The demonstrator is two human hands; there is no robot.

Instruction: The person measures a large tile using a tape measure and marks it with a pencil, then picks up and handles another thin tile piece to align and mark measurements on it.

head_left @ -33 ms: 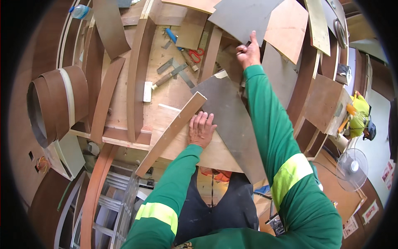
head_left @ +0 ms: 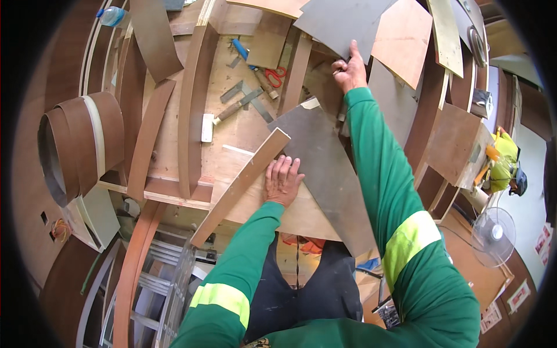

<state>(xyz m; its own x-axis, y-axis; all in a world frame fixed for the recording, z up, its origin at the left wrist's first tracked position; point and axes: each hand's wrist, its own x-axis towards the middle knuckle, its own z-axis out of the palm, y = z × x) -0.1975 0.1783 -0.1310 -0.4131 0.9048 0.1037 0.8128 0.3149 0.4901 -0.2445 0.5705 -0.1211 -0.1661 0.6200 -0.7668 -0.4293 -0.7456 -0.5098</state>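
Note:
My left hand (head_left: 281, 180) lies flat with fingers stretched out on a pale plywood piece (head_left: 255, 202). Its fingertips reach the edge of a dark grey sheet (head_left: 325, 162) and sit close to a long narrow brown strip (head_left: 241, 187), which lies aslant. Farther out to the right, my right hand (head_left: 351, 72) is closed with the thumb raised, just below the edge of a large grey panel (head_left: 342, 23). Whatever the right fingers hold is hidden or too small to name.
On the worktop lie a hammer (head_left: 223, 116), red-handled scissors (head_left: 275, 75) and a blue-handled tool (head_left: 239, 49). Upright brown boards (head_left: 194, 110) divide the bench. At left are a rolled brown sheet (head_left: 81, 145) and a metal ladder (head_left: 159, 272). A fan (head_left: 493, 232) and a person in yellow (head_left: 505, 159) are at right.
My right hand and forearm have shifted slightly to the right, and the hand has turned a little. The left hand stays where it was.

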